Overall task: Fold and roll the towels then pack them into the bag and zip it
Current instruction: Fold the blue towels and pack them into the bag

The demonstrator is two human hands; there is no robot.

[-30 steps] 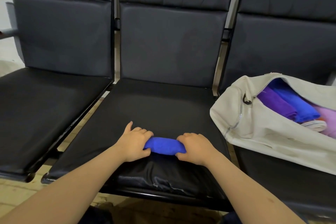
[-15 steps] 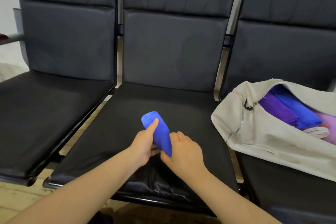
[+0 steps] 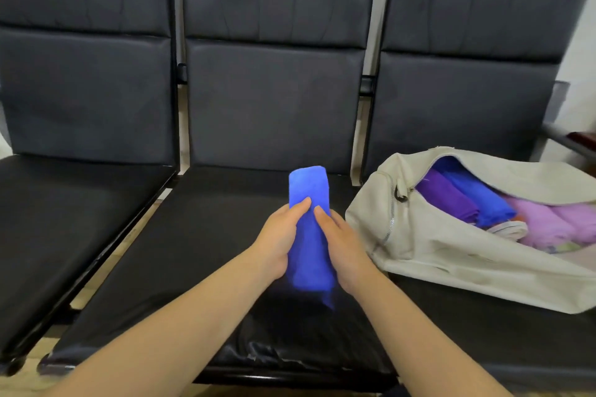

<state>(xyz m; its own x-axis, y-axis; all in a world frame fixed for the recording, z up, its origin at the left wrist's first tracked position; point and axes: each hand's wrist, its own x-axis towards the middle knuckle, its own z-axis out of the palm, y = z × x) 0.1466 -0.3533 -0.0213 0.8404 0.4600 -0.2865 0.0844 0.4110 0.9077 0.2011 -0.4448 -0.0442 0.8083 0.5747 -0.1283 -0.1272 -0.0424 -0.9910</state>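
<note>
Both hands clasp the rolled bright-blue terry towel (image 3: 309, 185), upright above the black padded middle seat (image 3: 206, 235)
Your left hand (image 3: 279, 235) and right hand (image 3: 343, 243) wrap its lower half, thumbs on the front; squeeze evenly, tuck the loose tail hanging below, then carry it right to the open cream canvas bag (image 3: 419, 255) on the next seat, beside the purple, blue and lilac rolls (image 3: 464, 203). Your grip behind the towel is hidden, the bag's far end is cut off, the roll's bottom edge is blurred

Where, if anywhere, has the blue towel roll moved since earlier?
Yes. The blue towel roll lay crosswise on the middle seat; now it is lifted, pointing toward the backrest.
</note>
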